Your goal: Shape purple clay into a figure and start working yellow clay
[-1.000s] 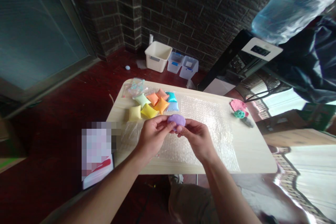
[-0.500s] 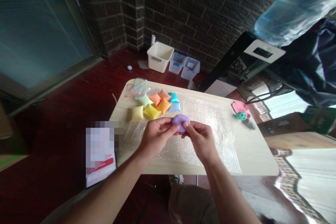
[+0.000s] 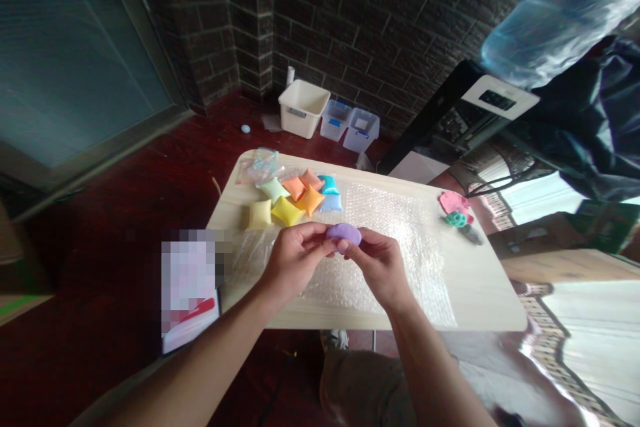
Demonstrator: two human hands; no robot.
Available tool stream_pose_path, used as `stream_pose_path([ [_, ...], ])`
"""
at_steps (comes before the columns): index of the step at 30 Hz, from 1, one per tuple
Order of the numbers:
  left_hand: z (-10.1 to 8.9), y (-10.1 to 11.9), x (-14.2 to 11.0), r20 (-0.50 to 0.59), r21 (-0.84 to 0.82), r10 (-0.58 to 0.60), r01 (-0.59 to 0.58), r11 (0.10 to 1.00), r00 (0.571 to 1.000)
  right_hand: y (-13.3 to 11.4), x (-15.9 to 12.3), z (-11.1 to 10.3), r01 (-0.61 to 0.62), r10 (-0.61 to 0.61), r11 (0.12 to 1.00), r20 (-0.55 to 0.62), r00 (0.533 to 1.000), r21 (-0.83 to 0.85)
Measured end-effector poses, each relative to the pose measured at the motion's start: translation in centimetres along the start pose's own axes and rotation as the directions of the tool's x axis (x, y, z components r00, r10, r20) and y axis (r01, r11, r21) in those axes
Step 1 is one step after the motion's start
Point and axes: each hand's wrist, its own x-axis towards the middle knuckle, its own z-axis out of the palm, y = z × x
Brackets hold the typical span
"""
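Note:
A flattened purple piece of modelling clay [image 3: 346,233] is pinched between my two hands over the table. My left hand [image 3: 299,255] grips its left edge, thumb at the near side and fingers behind. My right hand [image 3: 377,259] holds the right side, its thumb pressed against the lower edge. Under the hands lies a sheet of bubble wrap [image 3: 370,280]. Just beyond are several small pillow-shaped packets, among them a yellow packet [image 3: 287,211], an orange packet [image 3: 309,200], a pale cream packet [image 3: 260,215] and a turquoise packet [image 3: 329,184].
The pale wooden table [image 3: 485,293] has a clear plastic bag [image 3: 263,163] at its far left corner. Pink clay [image 3: 454,203] and a green lump [image 3: 455,219] sit at the right edge. A cream bin [image 3: 303,110] and clear boxes [image 3: 361,130] stand on the floor by the wall.
The purple clay has tipped, so its round face looks narrower and more oval. My right thumb has moved down and left, from its face to its lower edge.

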Motion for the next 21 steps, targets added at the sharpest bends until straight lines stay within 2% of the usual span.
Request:
stream_pose_path([
  [2,0.3,0.0,-0.2,-0.055,-0.057,-0.016,0.012,0.998,0.998,0.1,-0.2,0.0,0.079,-0.088,0.989,-0.071,0.994,-0.122],
  [4,0.7,0.2,-0.3,-0.122,-0.269,-0.103,0.067,0.961,0.987,0.2,-0.4,0.1,0.182,-0.245,0.926,-0.160,0.956,-0.330],
  [5,1.0,0.4,-0.3,-0.128,-0.406,-0.177,0.111,0.907,0.976,0.2,-0.6,0.3,0.232,-0.336,0.863,-0.168,0.927,-0.449],
  [6,1.1,0.7,-0.3,-0.106,-0.528,-0.256,0.164,0.833,0.961,0.1,-0.8,0.5,0.282,-0.415,0.784,-0.129,0.901,-0.554],
  [8,1.3,1.3,-0.3,-0.034,-0.673,-0.372,0.254,0.695,0.927,-0.2,-1.2,1.3,0.375,-0.476,0.627,0.045,0.878,-0.683],
  [9,1.4,1.5,-0.2,-0.016,-0.702,-0.406,0.279,0.656,0.914,-0.4,-1.4,1.7,0.423,-0.464,0.571,0.149,0.873,-0.703],
  [11,1.3,2.1,-0.1,-0.030,-0.727,-0.443,0.285,0.625,0.896,-0.9,-1.8,2.4,0.468,-0.433,0.510,0.255,0.865,-0.722],
  [14,1.1,2.6,0.0,-0.053,-0.753,-0.458,0.265,0.602,0.888,-1.4,-2.1,2.8,0.488,-0.437,0.491,0.281,0.855,-0.721],
  [17,1.2,2.9,-0.2,-0.036,-0.767,-0.424,0.247,0.592,0.905,-1.3,-2.0,2.7,0.492,-0.460,0.500,0.264,0.848,-0.713],
  [21,1.5,2.8,-0.6,-0.018,-0.797,-0.389,0.222,0.562,0.921,-0.8,-1.7,2.7,0.490,-0.522,0.572,0.169,0.836,-0.657],
])
